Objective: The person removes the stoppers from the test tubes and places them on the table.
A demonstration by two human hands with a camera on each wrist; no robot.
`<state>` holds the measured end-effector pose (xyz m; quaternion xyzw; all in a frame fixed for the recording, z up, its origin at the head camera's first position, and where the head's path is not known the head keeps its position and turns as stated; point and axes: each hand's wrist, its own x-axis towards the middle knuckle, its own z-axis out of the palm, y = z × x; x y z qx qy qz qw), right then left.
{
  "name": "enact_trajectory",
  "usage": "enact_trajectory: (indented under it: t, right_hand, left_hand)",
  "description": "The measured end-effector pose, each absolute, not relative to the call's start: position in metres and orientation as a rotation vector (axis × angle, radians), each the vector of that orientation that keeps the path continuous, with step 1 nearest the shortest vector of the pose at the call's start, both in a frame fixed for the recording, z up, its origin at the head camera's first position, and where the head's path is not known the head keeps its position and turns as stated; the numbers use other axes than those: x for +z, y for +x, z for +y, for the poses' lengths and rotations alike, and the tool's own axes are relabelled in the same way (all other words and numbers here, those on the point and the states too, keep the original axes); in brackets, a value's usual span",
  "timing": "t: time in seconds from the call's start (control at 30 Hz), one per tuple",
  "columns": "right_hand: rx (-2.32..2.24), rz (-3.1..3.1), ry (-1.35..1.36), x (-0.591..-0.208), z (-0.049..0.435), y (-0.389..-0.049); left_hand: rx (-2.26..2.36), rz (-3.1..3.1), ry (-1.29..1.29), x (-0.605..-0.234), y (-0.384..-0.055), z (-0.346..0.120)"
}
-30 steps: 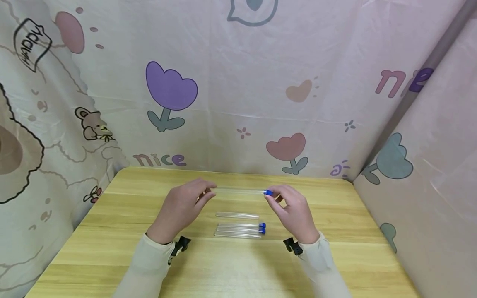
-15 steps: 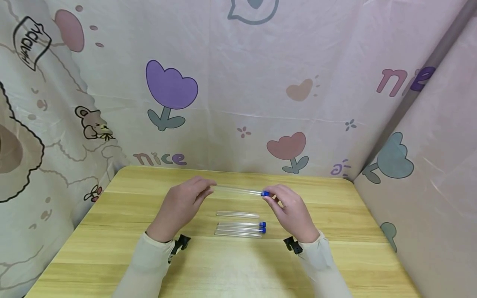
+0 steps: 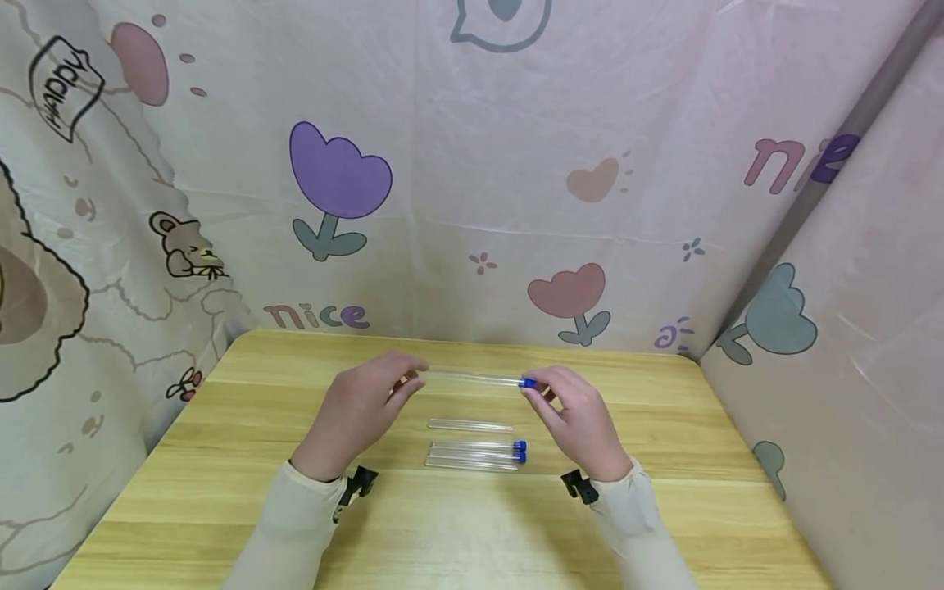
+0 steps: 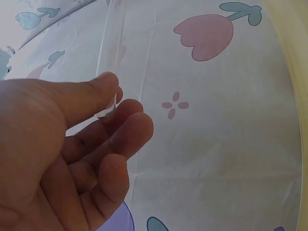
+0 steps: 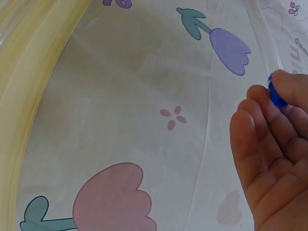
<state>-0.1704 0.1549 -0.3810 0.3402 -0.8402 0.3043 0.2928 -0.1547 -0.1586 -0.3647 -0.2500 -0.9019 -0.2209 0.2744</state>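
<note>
A clear test tube (image 3: 472, 378) with a blue cap (image 3: 527, 383) is held level above the table between both hands. My left hand (image 3: 361, 414) pinches its uncapped end between thumb and forefinger, also seen in the left wrist view, where the tube (image 4: 111, 43) runs upward from the thumb. My right hand (image 3: 583, 422) pinches the blue cap, and in the right wrist view the cap (image 5: 276, 92) shows between thumb and fingers. Below the held tube, an uncapped tube (image 3: 469, 425) lies alone. Nearer me lie several tubes (image 3: 472, 456) side by side, two with blue caps (image 3: 520, 451).
The tubes lie on a wood-grain table (image 3: 472, 533). A patterned cloth (image 3: 472, 164) hangs behind the table's far edge and along both sides. A dark wrist mount (image 3: 359, 483) sits on the left sleeve, another mount (image 3: 580, 487) on the right.
The held tube's capped end has shifted slightly left with the right hand, and the tube now slopes a little down toward the cap. Both hands keep their pinch; the lying tubes have not moved.
</note>
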Motion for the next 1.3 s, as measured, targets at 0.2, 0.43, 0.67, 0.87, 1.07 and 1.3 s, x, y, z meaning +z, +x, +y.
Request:
enact_trajectory:
  t: [0.2,0.43,0.67,0.87,1.07,1.3]
  right_hand:
    - [0.864,-2.189,0.861,-0.3812,0.1543,-0.1708]
    - [0.905,-2.12,0.845,-0.3838,0.154,-0.1745]
    - [0.904,-2.131,0.846,-0.3835,0.155,-0.1741]
    - [0.884,-2.202,0.863,-0.3807,0.1565,-0.1712]
    - [0.838,-2.238,0.94,-0.3786,0.1581,-0.1702]
    - [0.844,-2.22,0.988,-0.3786,0.1602,-0.1708]
  left_hand:
    - [-0.61,-2.413,-0.68,-0.3646,-0.1536,-0.1576]
    - [-0.623,-2.385,-0.713,-0.364,-0.1531,-0.1569]
    - [-0.623,-2.358,-0.729,-0.364,-0.1536,-0.1567]
    - [-0.621,-2.359,-0.724,-0.3635,-0.1542,-0.1574]
    - [-0.622,-2.339,-0.727,-0.3636,-0.1553,-0.1589]
    - [-0.632,-2.333,-0.729,-0.3655,-0.1564,-0.1597]
